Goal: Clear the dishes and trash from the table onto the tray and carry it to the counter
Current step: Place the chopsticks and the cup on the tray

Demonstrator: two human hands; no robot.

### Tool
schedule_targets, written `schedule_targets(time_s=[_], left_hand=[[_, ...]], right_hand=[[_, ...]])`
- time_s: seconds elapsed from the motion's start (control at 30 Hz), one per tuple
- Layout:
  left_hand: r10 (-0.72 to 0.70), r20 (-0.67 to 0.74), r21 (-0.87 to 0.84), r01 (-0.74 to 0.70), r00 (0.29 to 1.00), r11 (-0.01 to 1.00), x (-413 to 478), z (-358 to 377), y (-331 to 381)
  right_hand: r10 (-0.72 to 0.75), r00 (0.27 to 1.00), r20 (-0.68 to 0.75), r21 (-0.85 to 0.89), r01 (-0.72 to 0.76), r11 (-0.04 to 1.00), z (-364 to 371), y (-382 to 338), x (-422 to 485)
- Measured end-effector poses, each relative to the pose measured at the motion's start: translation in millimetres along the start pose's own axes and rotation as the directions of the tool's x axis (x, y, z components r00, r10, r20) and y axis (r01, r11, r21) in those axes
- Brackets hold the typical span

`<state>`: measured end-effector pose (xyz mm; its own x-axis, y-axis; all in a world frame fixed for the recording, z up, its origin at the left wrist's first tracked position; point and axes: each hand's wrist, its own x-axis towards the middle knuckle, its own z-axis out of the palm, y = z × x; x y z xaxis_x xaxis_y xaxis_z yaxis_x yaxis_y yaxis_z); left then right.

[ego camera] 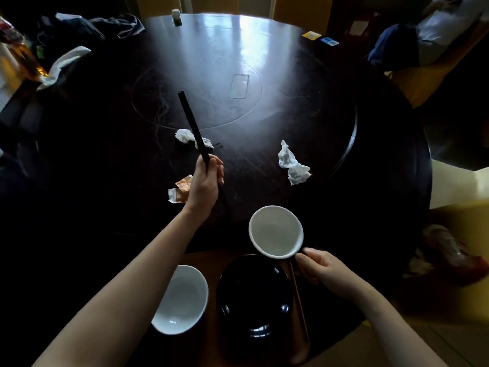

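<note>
My left hand (205, 185) grips a pair of black chopsticks (192, 124) that point up and away over the dark round table (264, 62). My right hand (318, 264) holds a white bowl (275, 231) by its rim, tilted, above the near edge of the table. Below it a brown tray (300, 300) carries a dark plate (254, 295) and another white bowl (181, 298). On the table lie a crumpled white napkin (185, 136) behind the chopsticks, a second crumpled napkin (292, 164) to the right, and an orange-and-white wrapper (180, 192) beside my left wrist.
Clothes (79, 30) and a white cloth (63, 66) lie at the table's far left by an amber bottle (23, 56). A small white item (176, 17) stands at the far edge, yellow and blue cards (320, 38) at far right. Chairs with bags (436, 35) stand to the right.
</note>
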<state>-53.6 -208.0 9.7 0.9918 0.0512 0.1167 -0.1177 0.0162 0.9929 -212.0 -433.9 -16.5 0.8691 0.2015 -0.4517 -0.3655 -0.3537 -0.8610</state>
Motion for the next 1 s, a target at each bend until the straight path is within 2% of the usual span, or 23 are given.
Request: schedule_targets(time_s=[0.1, 0.17, 0.27, 0.37, 0.53, 0.7, 0.87, 1.0], left_hand=[[-0.075, -0.049, -0.155, 0.066, 0.996, 0.986, -6.7, -8.2, 14.8], [-0.072, -0.064, -0.249, 0.054, 0.995, 0.967, -13.1, -25.1, 29.0], [-0.119, 0.007, -0.362, 0.113, 0.993, 0.925, -13.9, -32.3, 40.1], [-0.188, 0.038, -0.37, 0.188, 0.981, 0.91, -24.6, -34.6, 36.4], [-0.269, 0.026, -0.438, 0.253, 0.963, 0.862, -41.8, -45.3, 28.5], [-0.32, 0.012, -0.485, 0.285, 0.947, 0.827, -52.5, -52.1, 23.9], [-0.33, 0.038, -0.501, 0.304, 0.943, 0.81, -60.5, -47.1, 25.3], [-0.324, 0.05, -0.484, 0.307, 0.945, 0.82, -66.0, -43.0, 25.4]], right_hand=[[0.018, 0.987, 0.157, 0.001, -0.018, 1.0, 2.0, 0.7, -4.7], [0.032, 0.963, 0.268, -0.099, -0.006, 0.995, 13.5, -1.2, -3.2], [0.074, 0.939, 0.337, -0.169, -0.017, 0.985, 16.9, 3.2, 2.7], [0.109, 0.911, 0.399, -0.2, -0.03, 0.979, 22.9, 11.0, 1.7], [0.158, 0.893, 0.422, -0.323, -0.015, 0.946, 29.2, 13.7, 1.3], [0.172, 0.9, 0.4, -0.376, -0.01, 0.926, 29.7, 9.5, 3.2], [0.117, 0.937, 0.329, -0.562, 0.095, 0.822, 28.5, 9.8, 10.6], [0.124, 0.955, 0.268, -0.641, 0.081, 0.763, 25.1, 2.3, 11.2]])
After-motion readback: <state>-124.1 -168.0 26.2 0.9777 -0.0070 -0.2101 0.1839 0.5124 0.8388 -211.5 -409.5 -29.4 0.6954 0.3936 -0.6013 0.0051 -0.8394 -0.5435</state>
